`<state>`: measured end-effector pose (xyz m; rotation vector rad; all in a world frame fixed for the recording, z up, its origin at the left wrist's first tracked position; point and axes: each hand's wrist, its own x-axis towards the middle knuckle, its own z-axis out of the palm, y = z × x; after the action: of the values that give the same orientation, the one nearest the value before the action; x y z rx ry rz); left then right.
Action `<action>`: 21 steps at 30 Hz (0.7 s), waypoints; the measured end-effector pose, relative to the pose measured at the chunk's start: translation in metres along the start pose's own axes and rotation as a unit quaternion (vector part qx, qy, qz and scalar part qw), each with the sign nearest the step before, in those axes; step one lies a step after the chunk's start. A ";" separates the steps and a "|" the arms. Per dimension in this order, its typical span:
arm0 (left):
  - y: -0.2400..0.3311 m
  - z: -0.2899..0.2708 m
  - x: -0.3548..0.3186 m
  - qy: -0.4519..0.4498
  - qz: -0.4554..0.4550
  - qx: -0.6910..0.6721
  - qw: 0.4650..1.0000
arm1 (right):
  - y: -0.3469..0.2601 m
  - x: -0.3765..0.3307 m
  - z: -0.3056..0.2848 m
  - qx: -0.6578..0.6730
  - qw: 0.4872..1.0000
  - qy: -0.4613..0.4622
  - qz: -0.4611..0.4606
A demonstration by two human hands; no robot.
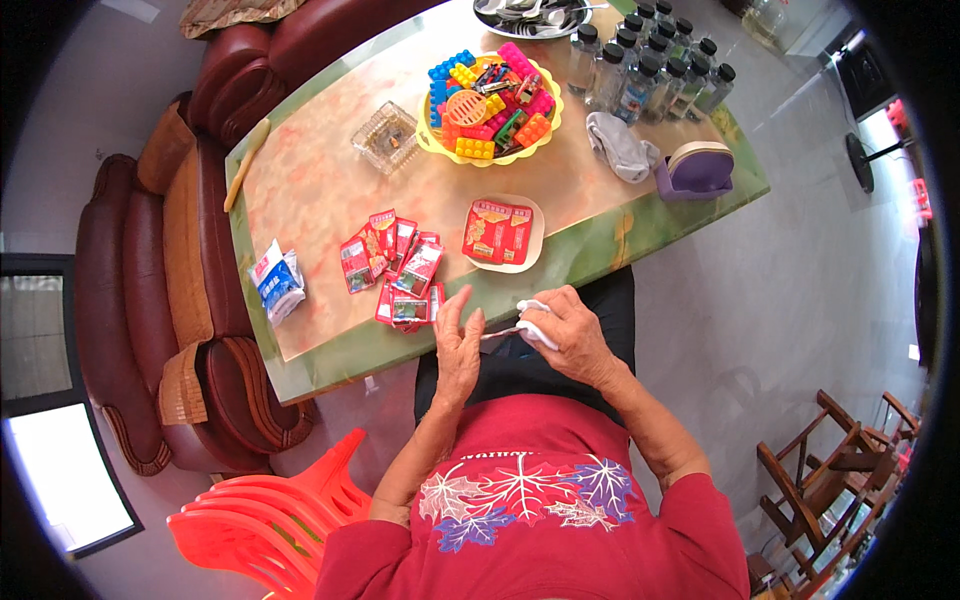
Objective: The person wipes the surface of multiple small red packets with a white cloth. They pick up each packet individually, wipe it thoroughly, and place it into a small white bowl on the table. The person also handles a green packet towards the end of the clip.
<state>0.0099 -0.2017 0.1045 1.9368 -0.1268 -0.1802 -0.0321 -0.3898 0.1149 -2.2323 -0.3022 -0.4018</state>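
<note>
My right hand (572,338) is closed around a bunched white cloth (538,322), just off the table's near edge. A thin, light-coloured utensil handle (502,332) sticks out of the cloth toward my left hand (459,352); its other end is hidden. My left hand is raised, fingers stretched and apart, close to the handle's tip; whether they touch I cannot tell. Beyond the left hand lies a loose pile of red packets (402,262). A small cream plate (538,247) with red packets on it stands ahead of my hands.
On the table (310,200) stand a yellow basket (548,140) of toy bricks, a glass ashtray (386,137), several black-capped bottles (650,80), a grey cloth (622,147), a purple box (695,174), a blue-white packet (277,284) and a utensil plate (535,28). Red chairs (270,515) stand left behind.
</note>
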 end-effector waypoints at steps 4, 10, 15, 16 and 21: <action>0.036 -0.002 0.002 -0.101 0.127 0.140 0.977 | 0.013 0.005 -0.009 0.047 0.997 -0.030 0.051; 0.030 -0.001 0.003 -0.190 -0.175 -0.182 0.949 | 0.028 0.012 -0.014 0.128 0.984 -0.078 0.094; 0.005 -0.003 0.016 -0.069 -0.265 -0.331 0.903 | 0.051 -0.004 -0.022 0.058 0.989 -0.024 0.137; 0.002 -0.003 0.025 -0.067 -0.261 -0.341 0.901 | 0.055 -0.009 -0.023 0.074 0.980 -0.025 0.182; -0.022 0.027 0.068 -0.053 -0.235 -0.274 0.931 | 0.055 -0.030 -0.008 0.115 0.972 0.007 0.206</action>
<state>0.0719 -0.2304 0.0697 1.3670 0.2964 -0.5762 -0.0424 -0.4329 0.0701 -1.9968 0.1200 -0.1497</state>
